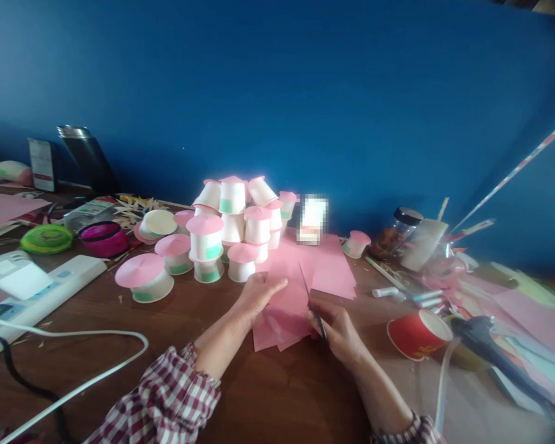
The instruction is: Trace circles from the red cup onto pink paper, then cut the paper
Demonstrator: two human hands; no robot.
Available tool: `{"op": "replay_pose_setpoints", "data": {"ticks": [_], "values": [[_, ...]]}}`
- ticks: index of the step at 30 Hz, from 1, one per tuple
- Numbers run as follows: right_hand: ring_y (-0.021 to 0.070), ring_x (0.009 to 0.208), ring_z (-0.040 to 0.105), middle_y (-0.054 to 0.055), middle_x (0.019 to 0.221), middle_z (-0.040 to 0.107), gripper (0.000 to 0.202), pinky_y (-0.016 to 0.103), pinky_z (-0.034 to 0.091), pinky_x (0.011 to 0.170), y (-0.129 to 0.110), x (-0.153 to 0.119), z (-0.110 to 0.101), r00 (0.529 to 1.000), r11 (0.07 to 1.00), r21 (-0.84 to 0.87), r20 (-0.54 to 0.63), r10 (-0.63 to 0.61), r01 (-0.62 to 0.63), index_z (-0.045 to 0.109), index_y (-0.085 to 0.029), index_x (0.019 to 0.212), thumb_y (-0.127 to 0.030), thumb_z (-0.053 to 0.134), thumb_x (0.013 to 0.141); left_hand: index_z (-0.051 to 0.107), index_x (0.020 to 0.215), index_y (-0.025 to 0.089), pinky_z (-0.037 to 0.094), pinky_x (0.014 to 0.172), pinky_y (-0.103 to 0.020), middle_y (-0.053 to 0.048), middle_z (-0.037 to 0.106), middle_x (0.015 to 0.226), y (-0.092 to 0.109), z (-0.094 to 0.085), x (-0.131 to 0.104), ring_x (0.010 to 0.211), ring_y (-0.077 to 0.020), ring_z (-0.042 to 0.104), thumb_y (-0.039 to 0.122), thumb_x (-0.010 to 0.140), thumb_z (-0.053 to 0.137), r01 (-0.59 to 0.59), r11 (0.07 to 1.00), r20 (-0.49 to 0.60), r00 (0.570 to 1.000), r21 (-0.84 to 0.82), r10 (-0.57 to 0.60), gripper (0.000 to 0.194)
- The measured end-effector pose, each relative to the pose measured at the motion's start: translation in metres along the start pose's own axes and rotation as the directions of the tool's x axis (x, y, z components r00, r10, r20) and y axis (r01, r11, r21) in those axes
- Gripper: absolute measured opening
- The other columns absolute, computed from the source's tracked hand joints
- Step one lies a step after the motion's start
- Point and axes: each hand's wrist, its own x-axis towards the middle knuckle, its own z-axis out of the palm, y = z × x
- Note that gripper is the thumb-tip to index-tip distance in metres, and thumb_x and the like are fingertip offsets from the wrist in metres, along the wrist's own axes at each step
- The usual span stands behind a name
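Note:
My left hand [254,299] grips a sheet of pink paper [287,302] at its left side, thumb on top and the other fingers hidden beneath. In my right hand [341,333] is a pair of scissors [310,303], its blades pointing up and away across the pink paper. Whether the blades are apart is hard to make out. More pink sheets [335,268] lie just beyond my hands. To the left of them stands a cluster of small white paper cups [232,227] with pink paper cone tops, some stacked, several with green patches.
A red paper cup [416,335] lies tipped at the right, near markers [428,299] and a dark-lidded jar [400,228]. At left are a power strip [69,287], a white cable [97,333], a magenta round case [104,239] and a dark flask [87,157]. A blue wall [277,92] rises behind.

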Motion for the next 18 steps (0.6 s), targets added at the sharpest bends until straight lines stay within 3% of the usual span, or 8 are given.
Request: {"op": "replay_pose_setpoints", "data": {"ticks": [18], "values": [[0.0111, 0.050, 0.042, -0.003, 0.054, 0.045, 0.054, 0.026, 0.033, 0.049, -0.0053, -0.0004, 0.0014, 0.998, 0.998, 0.015, -0.030, 0.055, -0.054, 0.066, -0.009, 0.092, -0.059, 0.064, 0.073, 0.068, 0.081, 0.011, 0.045, 0.053, -0.027, -0.006, 0.067, 0.065, -0.0013, 0.0028, 0.0010, 0.059, -0.0176, 0.062, 0.042, 0.060, 0.078, 0.013, 1.000, -0.033, 0.999, -0.029, -0.014, 0.039]]}}
